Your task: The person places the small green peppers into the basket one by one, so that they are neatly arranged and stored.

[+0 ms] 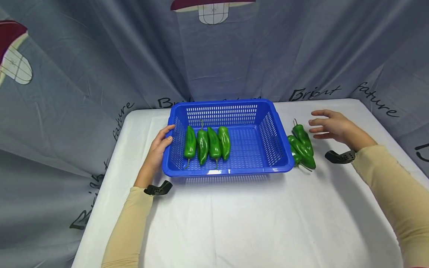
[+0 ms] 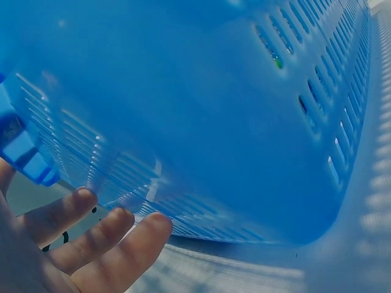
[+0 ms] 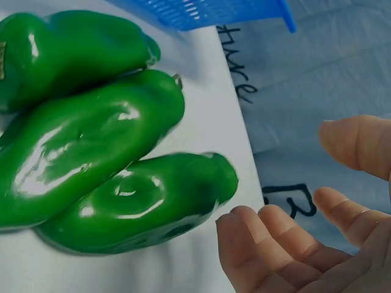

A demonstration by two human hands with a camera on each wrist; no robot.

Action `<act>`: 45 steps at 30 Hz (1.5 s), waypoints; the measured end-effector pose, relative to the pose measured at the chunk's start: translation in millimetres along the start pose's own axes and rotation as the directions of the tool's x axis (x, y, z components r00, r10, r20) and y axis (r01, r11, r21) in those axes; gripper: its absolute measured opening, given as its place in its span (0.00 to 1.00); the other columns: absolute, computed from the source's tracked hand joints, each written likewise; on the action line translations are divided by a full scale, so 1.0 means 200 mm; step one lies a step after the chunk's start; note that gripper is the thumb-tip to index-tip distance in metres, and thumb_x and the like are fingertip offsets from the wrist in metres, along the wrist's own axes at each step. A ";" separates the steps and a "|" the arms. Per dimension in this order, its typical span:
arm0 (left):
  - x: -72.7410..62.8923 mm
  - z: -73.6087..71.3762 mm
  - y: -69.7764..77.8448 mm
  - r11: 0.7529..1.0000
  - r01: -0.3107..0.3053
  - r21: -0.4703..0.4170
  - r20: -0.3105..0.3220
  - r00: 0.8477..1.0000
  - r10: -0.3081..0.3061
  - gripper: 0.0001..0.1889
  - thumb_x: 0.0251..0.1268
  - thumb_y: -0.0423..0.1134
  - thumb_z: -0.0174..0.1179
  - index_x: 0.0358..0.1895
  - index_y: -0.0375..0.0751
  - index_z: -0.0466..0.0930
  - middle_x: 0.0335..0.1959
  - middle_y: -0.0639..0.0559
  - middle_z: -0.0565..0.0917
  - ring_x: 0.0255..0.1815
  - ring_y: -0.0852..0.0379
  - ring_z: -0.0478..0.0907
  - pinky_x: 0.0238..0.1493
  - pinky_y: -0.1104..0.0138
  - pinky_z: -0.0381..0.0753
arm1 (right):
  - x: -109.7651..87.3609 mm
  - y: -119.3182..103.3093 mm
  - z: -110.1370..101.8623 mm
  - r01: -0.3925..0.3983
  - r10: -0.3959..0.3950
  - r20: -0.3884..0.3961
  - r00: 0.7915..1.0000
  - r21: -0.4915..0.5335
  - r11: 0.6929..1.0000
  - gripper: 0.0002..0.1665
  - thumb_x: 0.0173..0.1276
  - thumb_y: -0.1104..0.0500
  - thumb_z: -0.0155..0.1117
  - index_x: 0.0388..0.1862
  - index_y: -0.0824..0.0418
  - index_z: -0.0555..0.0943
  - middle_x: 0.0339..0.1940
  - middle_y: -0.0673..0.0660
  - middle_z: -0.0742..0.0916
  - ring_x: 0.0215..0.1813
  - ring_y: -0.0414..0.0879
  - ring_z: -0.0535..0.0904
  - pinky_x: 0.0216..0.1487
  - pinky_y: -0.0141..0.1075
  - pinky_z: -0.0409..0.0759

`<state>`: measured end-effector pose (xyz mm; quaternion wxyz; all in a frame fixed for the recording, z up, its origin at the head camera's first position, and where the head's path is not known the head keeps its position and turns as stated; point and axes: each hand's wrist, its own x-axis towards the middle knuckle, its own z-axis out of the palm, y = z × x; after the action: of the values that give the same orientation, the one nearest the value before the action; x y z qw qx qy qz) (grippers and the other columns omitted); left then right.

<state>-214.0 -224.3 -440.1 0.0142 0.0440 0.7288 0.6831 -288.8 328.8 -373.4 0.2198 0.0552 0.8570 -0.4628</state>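
Peppers [image 1: 303, 149], three, loose: lie slantwise just left of the nearer right hand [image 1: 335, 125], fingers [image 1: 318, 122] apart, empty.

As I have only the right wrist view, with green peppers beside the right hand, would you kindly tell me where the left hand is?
Observer: The left hand touches the rim at the left end of the blue basket.
Operator: Thank you; is anything inside that basket?
Observer: Yes, four green peppers lie in its left half.
Operator: And which end of the basket are the peppers in my view nearest?
Observer: Those loose peppers lie by its right end, opposite the left hand.
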 end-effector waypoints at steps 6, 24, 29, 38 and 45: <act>0.00 0.00 0.00 1.000 -0.005 -0.018 0.005 1.000 0.005 0.26 0.81 0.36 0.39 0.78 0.41 0.59 0.83 0.43 0.55 0.81 0.39 0.57 0.79 0.41 0.58 | 0.01 0.04 0.00 -0.013 0.013 -0.014 1.000 0.007 1.000 0.49 0.80 0.46 0.54 0.84 0.66 0.41 0.80 0.72 0.58 0.41 0.26 0.82 0.50 0.33 0.87; -0.01 0.00 0.00 1.000 -0.003 0.023 -0.011 1.000 0.003 0.26 0.81 0.37 0.40 0.78 0.44 0.60 0.83 0.45 0.55 0.82 0.41 0.55 0.80 0.42 0.56 | 0.04 0.11 0.04 -0.041 0.041 -0.018 0.999 -0.006 0.999 0.50 0.78 0.50 0.58 0.83 0.68 0.43 0.42 0.39 0.80 0.40 0.30 0.83 0.50 0.36 0.87; -0.01 0.00 0.00 1.000 -0.007 0.015 -0.009 1.000 0.007 0.26 0.81 0.37 0.40 0.78 0.43 0.60 0.83 0.44 0.55 0.82 0.40 0.56 0.80 0.41 0.57 | 0.05 0.13 0.07 -0.049 0.048 -0.026 0.999 -0.034 0.998 0.49 0.78 0.50 0.58 0.83 0.68 0.44 0.37 0.38 0.81 0.38 0.32 0.82 0.51 0.37 0.87; 0.00 0.00 -0.01 1.000 -0.012 0.023 -0.010 1.000 0.012 0.26 0.80 0.38 0.40 0.78 0.43 0.60 0.84 0.44 0.54 0.83 0.39 0.54 0.80 0.40 0.55 | 0.07 0.15 0.11 -0.053 0.049 -0.052 0.997 -0.072 0.996 0.49 0.76 0.51 0.60 0.83 0.68 0.46 0.52 0.57 0.81 0.39 0.33 0.80 0.49 0.37 0.86; 0.00 0.00 -0.01 1.000 -0.018 0.013 -0.009 1.000 0.018 0.26 0.80 0.37 0.40 0.78 0.44 0.60 0.83 0.44 0.56 0.82 0.40 0.56 0.80 0.42 0.58 | 0.07 0.15 0.12 -0.049 0.043 -0.075 0.996 -0.079 0.996 0.47 0.76 0.55 0.59 0.83 0.67 0.46 0.76 0.78 0.64 0.40 0.34 0.76 0.43 0.32 0.85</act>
<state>-214.7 -225.0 -442.6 0.0046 0.0477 0.7330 0.6785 -284.1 324.1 -414.8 0.2008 0.0830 0.8810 -0.4202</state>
